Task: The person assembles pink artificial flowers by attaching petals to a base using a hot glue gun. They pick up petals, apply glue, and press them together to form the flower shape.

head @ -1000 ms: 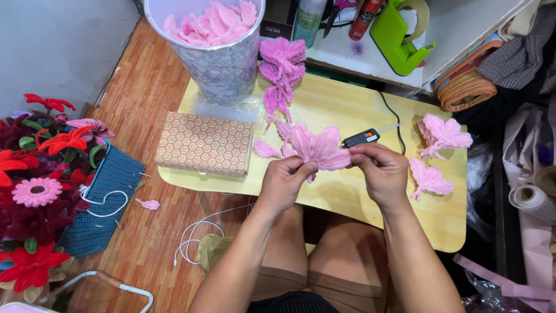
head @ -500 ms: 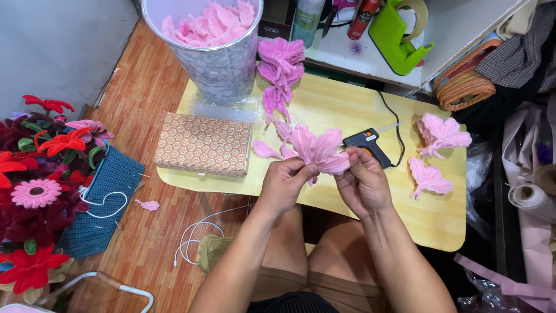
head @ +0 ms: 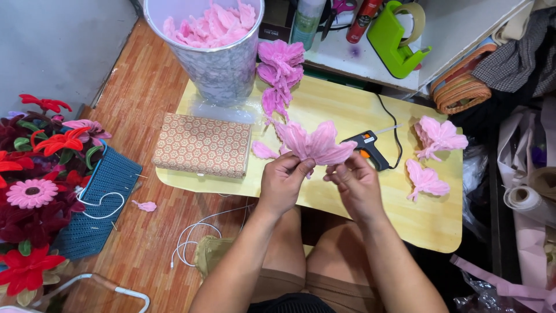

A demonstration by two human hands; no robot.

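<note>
We hold the pink fuzzy pipe-cleaner flower (head: 315,145) just above the near edge of the pale yellow wooden surface (head: 370,191), between both hands. The left hand (head: 282,185) pinches the flower's base from below, its grip closed on the gathered petal ends; the right hand (head: 358,188) has its fingertips closed on the underside of the right-hand petal. To do this step well, in our judgement, the left pinch should stay firm at the base so the petals do not splay, while the right works one petal at a time, with light pressure so the pile is not crushed. The black-and-orange glue gun (head: 367,148) lies on the surface just beyond the right hand, its cord trailing back. Against the frame a second ago: the right hand then hid most of the glue gun; now it sits lower and nearer us, and the gun shows whole. The flower is barely displaced.
</note>
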